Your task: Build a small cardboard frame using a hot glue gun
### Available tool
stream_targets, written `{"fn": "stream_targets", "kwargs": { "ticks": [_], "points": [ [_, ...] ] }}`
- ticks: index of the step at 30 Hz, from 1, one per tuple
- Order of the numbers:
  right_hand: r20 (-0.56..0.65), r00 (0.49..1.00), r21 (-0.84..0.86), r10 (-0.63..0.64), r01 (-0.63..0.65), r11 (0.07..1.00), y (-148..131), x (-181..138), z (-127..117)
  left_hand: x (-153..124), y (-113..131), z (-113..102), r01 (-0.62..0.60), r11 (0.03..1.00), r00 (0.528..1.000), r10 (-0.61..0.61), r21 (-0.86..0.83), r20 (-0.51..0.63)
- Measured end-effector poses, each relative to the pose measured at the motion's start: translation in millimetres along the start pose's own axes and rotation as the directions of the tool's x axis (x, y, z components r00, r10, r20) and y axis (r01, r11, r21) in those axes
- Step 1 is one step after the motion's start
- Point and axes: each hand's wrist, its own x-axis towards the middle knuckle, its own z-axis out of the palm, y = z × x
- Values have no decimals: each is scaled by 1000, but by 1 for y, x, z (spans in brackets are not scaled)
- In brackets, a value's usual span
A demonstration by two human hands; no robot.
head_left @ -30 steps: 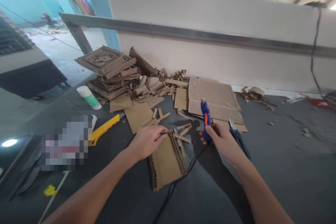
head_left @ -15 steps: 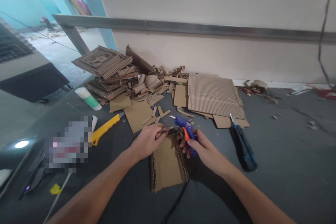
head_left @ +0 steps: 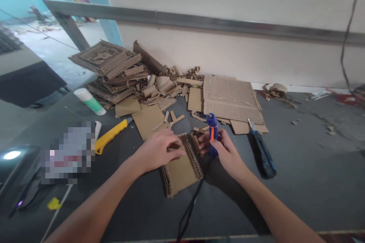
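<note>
My right hand (head_left: 225,150) is wrapped around a blue glue gun (head_left: 213,123) with an orange trigger, its nozzle pointing up and away. A black cord trails from the gun's base toward the front edge. Over the left side of a small cardboard panel (head_left: 182,172), my left hand (head_left: 156,150) is curled, with a gap between thumb and fingers and nothing visible in it. Corrugated strips (head_left: 192,153) line the panel's two long sides. Small cardboard strips (head_left: 196,142) lie between the panel and my right fingers, partly hidden by them.
A blue utility knife (head_left: 262,152) lies at right, a yellow-handled cutter (head_left: 111,136) at left beside a white-and-green tube (head_left: 89,101). Behind are stacked cardboard pieces (head_left: 114,68), scraps (head_left: 162,85) and a corrugated sheet (head_left: 230,98). A white panel wall (head_left: 182,51) bounds the back.
The glue gun has turned from pointing left to pointing away from me and moved slightly right. My left fingers have come apart at the panel's far end. The view has shifted a little.
</note>
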Motion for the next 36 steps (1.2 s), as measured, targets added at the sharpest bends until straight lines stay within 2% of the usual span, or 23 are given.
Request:
{"fn": "stream_targets", "kwargs": {
  "ticks": [2,7,10,13,15,16,18,21,23,25,27,29,31,34,36],
  "points": [
    [15,1000,5,20,-20,1000,-2,-1,0,0,-1,-3,71,997,997,-71,8,7],
    [68,997,-18,46,-45,999,-8,-5,-5,3,-8,2,270,963,958,-267,14,-105],
    [210,973,39,100,-111,993,-15,-12,-9,3,-9,3,267,963,959,-262,34,-111],
    [424,895,161,137,-224,961,-22,-19,-10,3,-11,4,230,971,969,-224,59,-103],
    [488,864,213,124,-255,943,-25,-23,-7,3,-11,7,188,979,978,-180,79,-106],
    [483,867,223,118,-253,941,-27,-24,-5,3,-11,9,157,985,984,-149,77,-100],
    [408,905,222,122,-227,948,-32,-25,-3,4,-9,15,91,995,992,-88,36,-86],
    [186,977,140,106,-134,981,-45,-19,-4,5,-5,19,40,998,990,-45,-37,-137],
    [34,998,-40,44,-43,998,-53,-12,-10,5,-5,15,65,997,972,-73,-40,-224],
    [-80,992,-331,-98,66,941,-59,-3,-18,4,-8,6,130,991,946,-130,-18,-299],
    [-109,954,-614,-281,157,774,-58,4,-24,1,-11,-4,208,978,942,-200,0,-271],
    [-74,919,-753,-387,203,626,-51,8,-27,0,-11,-10,227,974,966,-227,-11,-126],
    [-45,904,-781,-425,233,579,-39,10,-27,0,-8,-9,207,978,977,-208,-28,-43],
    [-63,895,-807,-442,215,550,-21,11,-25,2,1,2,141,990,990,-141,2,-28],
    [-88,892,-811,-444,195,552,-14,11,-23,5,5,11,151,988,988,-150,35,-28]
  ]
}}
